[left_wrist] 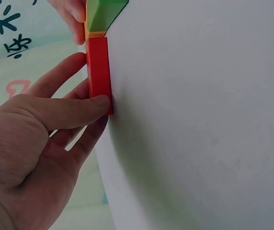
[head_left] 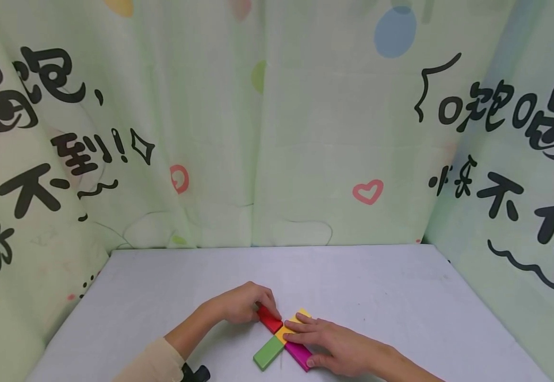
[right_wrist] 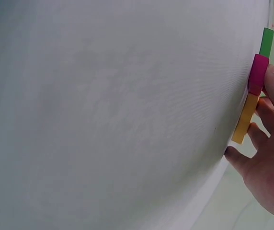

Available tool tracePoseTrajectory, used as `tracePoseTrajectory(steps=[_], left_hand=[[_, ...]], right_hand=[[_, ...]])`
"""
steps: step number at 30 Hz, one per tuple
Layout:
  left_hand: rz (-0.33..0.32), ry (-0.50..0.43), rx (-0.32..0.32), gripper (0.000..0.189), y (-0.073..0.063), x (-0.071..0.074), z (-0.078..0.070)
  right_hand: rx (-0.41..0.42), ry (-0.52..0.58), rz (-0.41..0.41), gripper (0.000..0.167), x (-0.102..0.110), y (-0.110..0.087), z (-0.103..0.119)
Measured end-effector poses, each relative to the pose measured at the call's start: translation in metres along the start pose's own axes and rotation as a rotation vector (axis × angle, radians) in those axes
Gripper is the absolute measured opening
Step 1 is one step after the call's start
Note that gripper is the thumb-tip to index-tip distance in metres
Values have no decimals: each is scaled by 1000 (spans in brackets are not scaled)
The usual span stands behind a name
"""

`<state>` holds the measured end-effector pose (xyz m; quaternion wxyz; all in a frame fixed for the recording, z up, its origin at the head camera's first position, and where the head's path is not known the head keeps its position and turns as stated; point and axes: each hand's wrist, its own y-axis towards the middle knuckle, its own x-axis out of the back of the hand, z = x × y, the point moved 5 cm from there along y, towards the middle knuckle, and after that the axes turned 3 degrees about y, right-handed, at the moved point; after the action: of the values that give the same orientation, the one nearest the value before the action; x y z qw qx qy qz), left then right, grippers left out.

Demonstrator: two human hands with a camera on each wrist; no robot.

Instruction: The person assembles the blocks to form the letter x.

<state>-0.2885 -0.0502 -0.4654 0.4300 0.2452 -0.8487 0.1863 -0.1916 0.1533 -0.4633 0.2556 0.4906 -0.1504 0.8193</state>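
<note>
Four-armed in outline, a cluster of coloured blocks lies on the table. My left hand pinches the red block at the upper left, thumb on one side and fingers on the other in the left wrist view. A yellow block runs through the middle, partly covered by the extended fingers of my right hand. That hand's thumb touches the magenta block at the lower right. The green block points to the lower left, touched by neither hand.
A white cloth covers the table. Pale green printed curtains hang behind it and at both sides. Black gear is strapped at the left wrist, near the table's front.
</note>
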Motion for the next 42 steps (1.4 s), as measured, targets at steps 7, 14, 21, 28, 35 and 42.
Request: tracePoseTrajectory(steps=[7, 14, 21, 28, 35, 42], left_hand=[[-7, 8, -4, 42, -1, -2, -2], [-13, 19, -16, 44, -3, -2, -6], [-26, 43, -34, 42, -3, -1, -10], [-33, 48, -42, 36, -3, -1, -13], [-44, 51, -41, 34, -5, -1, -14], [-62, 52, -42, 34, -6, -3, -13]], right_hand=[[0, -2, -3, 54, -2, 0, 0], [-7, -3, 3, 54, -2, -1, -1], [-8, 2, 6, 54, 0, -1, -1], [-13, 2, 11, 54, 0, 0, -1], [-18, 1, 18, 55, -2, 0, -4], [-11, -5, 16, 55, -2, 1, -4]])
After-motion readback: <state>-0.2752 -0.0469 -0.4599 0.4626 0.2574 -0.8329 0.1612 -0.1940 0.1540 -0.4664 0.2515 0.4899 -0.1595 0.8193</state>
